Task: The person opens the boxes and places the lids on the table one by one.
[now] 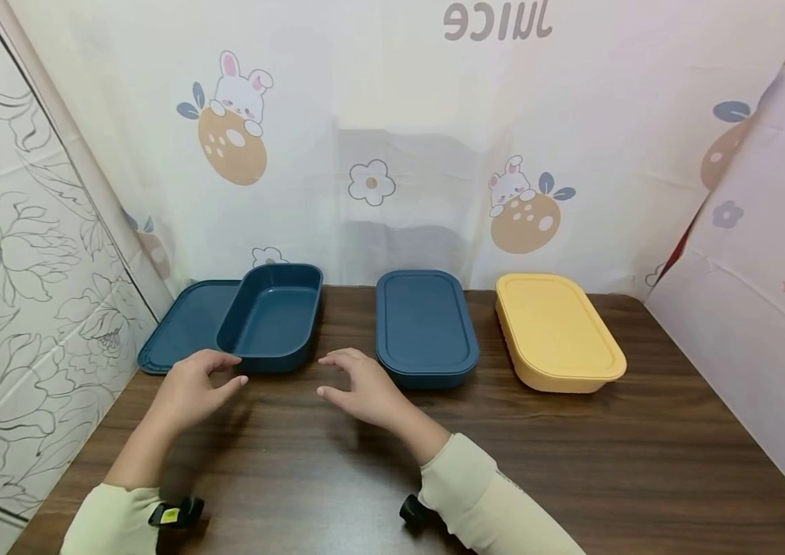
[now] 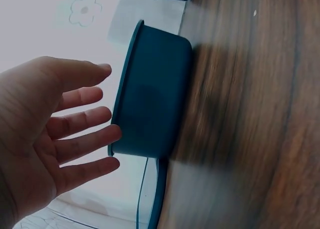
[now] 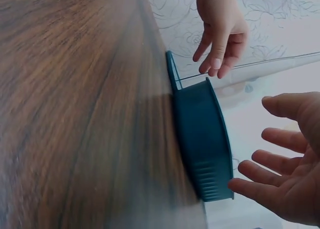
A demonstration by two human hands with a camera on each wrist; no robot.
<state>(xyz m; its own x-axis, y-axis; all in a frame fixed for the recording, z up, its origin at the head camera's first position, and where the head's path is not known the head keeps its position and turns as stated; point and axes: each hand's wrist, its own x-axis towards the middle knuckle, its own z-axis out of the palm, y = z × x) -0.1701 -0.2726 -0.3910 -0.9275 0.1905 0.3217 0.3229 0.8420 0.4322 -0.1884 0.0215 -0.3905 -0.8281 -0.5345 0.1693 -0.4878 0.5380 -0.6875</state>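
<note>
A dark teal food container (image 1: 274, 320) stands without its lid at the left of the table, its inside showing. Its flat lid (image 1: 187, 327) lies to the left, partly hidden behind the container. My left hand (image 1: 191, 389) hovers by the container's near left corner, fingers spread and holding nothing. On the other side, my right hand (image 1: 364, 389) is held near the container's front right, between it and a closed blue container (image 1: 427, 327). In the right wrist view the right hand's fingers (image 3: 270, 176) are loosely extended around nothing. Whether any fingertip touches the container's rim, I cannot tell.
A closed yellow container (image 1: 558, 331) stands at the right of the table. Behind the row hangs a pale curtain (image 1: 420, 100) with rabbit prints. A white panel with flower drawings (image 1: 18, 254) borders the left side. Brown wooden tabletop (image 1: 572, 478) extends in front.
</note>
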